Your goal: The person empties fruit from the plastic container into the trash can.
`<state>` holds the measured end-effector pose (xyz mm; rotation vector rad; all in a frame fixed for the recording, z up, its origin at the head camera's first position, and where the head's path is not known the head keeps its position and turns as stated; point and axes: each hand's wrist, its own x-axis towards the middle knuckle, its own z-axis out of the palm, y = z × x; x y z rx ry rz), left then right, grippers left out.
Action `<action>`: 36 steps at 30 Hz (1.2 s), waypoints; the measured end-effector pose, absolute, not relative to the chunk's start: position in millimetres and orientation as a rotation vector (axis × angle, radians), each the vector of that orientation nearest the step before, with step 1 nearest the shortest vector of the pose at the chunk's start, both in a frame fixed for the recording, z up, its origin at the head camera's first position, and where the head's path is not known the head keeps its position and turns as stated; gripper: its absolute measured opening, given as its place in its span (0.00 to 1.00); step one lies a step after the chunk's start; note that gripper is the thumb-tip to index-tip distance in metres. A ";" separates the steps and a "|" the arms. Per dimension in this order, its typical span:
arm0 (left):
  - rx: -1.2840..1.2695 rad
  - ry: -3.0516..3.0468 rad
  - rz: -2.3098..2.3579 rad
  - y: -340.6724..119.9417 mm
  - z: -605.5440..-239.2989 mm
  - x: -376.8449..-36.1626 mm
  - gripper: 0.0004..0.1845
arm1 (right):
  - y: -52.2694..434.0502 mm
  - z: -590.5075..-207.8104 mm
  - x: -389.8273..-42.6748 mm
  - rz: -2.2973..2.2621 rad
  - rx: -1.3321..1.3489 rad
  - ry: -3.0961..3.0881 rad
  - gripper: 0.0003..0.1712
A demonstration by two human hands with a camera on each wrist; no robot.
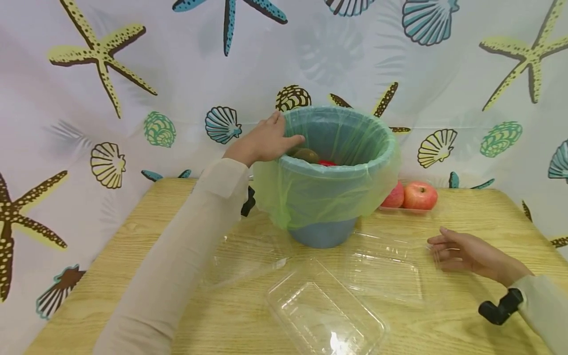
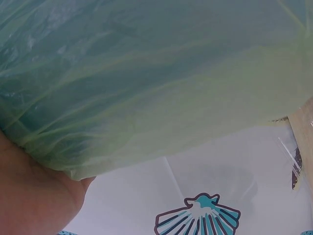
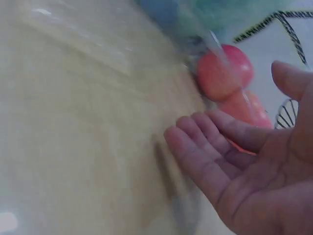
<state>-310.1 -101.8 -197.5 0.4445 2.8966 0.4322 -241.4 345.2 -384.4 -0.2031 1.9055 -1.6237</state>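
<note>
A blue bucket stands on the table, lined with a thin yellow-green plastic bag folded over its rim. My left hand grips the bucket's left rim through the bag, thumb over the inside. In the left wrist view, the bag fills most of the picture beside the palm. Down inside the bucket show a brownish-green round thing and something red, partly hidden by the rim. My right hand is held over the table's right side, fingers loosely bent and holding nothing, near a clear plastic tray.
Behind the bucket at right, red apples sit in another clear tray, partly hidden by the bag. Two more clear trays lie in front of the bucket, one at the centre front and one at left. A patterned curtain hangs behind the table.
</note>
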 end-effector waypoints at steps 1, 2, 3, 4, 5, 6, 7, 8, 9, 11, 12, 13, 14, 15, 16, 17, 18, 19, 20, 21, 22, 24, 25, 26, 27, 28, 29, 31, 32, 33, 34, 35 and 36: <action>0.446 2.895 0.433 -101.8 -197.4 -310.2 0.44 | 348.6 -381.6 -245.5 -1.649 -0.176 1.923 0.25; 0.447 2.895 0.429 -101.8 -197.4 -310.3 0.44 | 351.8 -378.5 -249.7 -1.670 -0.147 1.945 0.24; 0.448 2.895 0.429 -101.7 -197.5 -310.4 0.44 | 354.9 -375.2 -253.9 -1.687 -0.117 1.968 0.24; 0.447 2.894 0.428 -101.6 -197.5 -310.5 0.44 | 357.6 -372.0 -258.5 -1.699 -0.081 1.988 0.25; 0.445 2.894 0.427 -101.6 -197.6 -310.5 0.44 | 359.8 -368.7 -263.1 -1.702 -0.041 2.009 0.26; 0.443 2.894 0.425 -101.4 -197.7 -310.4 0.44 | 361.9 -365.9 -267.6 -1.693 -0.005 2.034 0.27; 0.440 2.894 0.425 -101.3 -197.9 -310.2 0.44 | 363.5 -363.3 -271.8 -1.681 0.034 2.057 0.28; 0.438 2.894 0.426 -101.5 -198.1 -310.0 0.44 | 364.5 -360.8 -275.9 -1.665 0.067 2.078 0.30; 0.436 2.893 0.428 -101.6 -198.3 -309.8 0.44 | 365.2 -358.8 -279.7 -1.657 0.096 2.088 0.32; 0.433 2.892 0.429 -102.1 -198.9 -309.4 0.44 | 365.6 -356.0 -286.1 -1.643 0.137 2.103 0.36; 0.433 2.892 0.430 -102.2 -199.2 -309.3 0.44 | 365.6 -355.2 -288.7 -1.637 0.145 2.110 0.37; 0.433 2.891 0.430 -102.4 -199.5 -309.3 0.44 | 365.3 -354.6 -291.0 -1.638 0.151 2.110 0.37; 0.432 2.890 0.430 -102.5 -199.8 -309.2 0.44 | 364.8 -354.2 -293.0 -1.641 0.150 2.110 0.37; 0.432 2.890 0.428 -102.7 -199.8 -309.2 0.44 | 364.2 -354.0 -294.8 -1.647 0.150 2.108 0.36; 0.432 2.890 0.428 -102.8 -199.8 -309.0 0.44 | 363.3 -353.9 -296.4 -1.653 0.152 2.106 0.35; 0.433 2.890 0.428 -102.8 -199.7 -308.9 0.44 | 362.7 -353.7 -297.9 -1.659 0.152 2.103 0.33; 0.432 2.891 0.427 -102.8 -199.4 -308.8 0.45 | 362.1 -353.6 -299.3 -1.664 0.152 2.100 0.31; 0.434 2.892 0.424 -102.8 -199.1 -308.9 0.45 | 361.5 -353.4 -300.6 -1.669 0.155 2.095 0.30; 0.436 2.893 0.422 -102.8 -198.7 -308.8 0.45 | 360.9 -352.9 -301.7 -1.669 0.159 2.093 0.29; 0.438 2.895 0.419 -102.8 -198.2 -308.8 0.45 | 360.2 -352.2 -302.7 -1.671 0.168 2.088 0.28; 0.439 2.896 0.419 -102.9 -197.8 -308.8 0.45 | 359.9 -351.6 -303.6 -1.671 0.174 2.086 0.27; 0.442 2.895 0.417 -101.8 -197.1 -308.7 0.45 | 360.3 -349.9 -303.4 -1.672 0.195 2.078 0.27; 0.444 2.894 0.417 -101.5 -196.7 -308.6 0.45 | 360.3 -348.8 -303.1 -1.674 0.207 2.068 0.27; 0.443 2.894 0.417 -101.4 -196.4 -308.5 0.45 | 360.0 -347.6 -302.8 -1.678 0.218 2.056 0.28; 0.443 2.895 0.416 -101.5 -196.1 -308.4 0.45 | 359.5 -346.6 -302.5 -1.684 0.226 2.043 0.28; 0.445 2.894 0.416 -101.6 -195.9 -308.4 0.44 | 358.8 -345.8 -302.0 -1.689 0.232 2.029 0.28; 0.446 2.894 0.415 -101.8 -195.8 -308.4 0.44 | 357.7 -345.0 -301.3 -1.691 0.236 2.014 0.29; 0.449 2.894 0.416 -102.0 -195.7 -308.7 0.44 | 355.0 -344.7 -299.5 -1.682 0.237 1.992 0.30; 0.452 2.894 0.415 -102.1 -195.9 -309.0 0.44 | 353.4 -345.1 -298.3 -1.671 0.235 1.985 0.30; 0.455 2.892 0.417 -102.1 -196.0 -309.2 0.44 | 351.6 -346.1 -296.8 -1.657 0.224 1.979 0.30; 0.455 2.891 0.419 -102.0 -196.3 -309.4 0.44 | 349.7 -347.2 -295.1 -1.642 0.212 1.972 0.30; 0.455 2.890 0.420 -102.0 -196.6 -309.6 0.44 | 347.7 -348.5 -293.2 -1.627 0.207 1.967 0.30; 0.456 2.890 0.420 -101.9 -196.9 -309.8 0.44 | 345.6 -350.2 -291.1 -1.614 0.193 1.962 0.30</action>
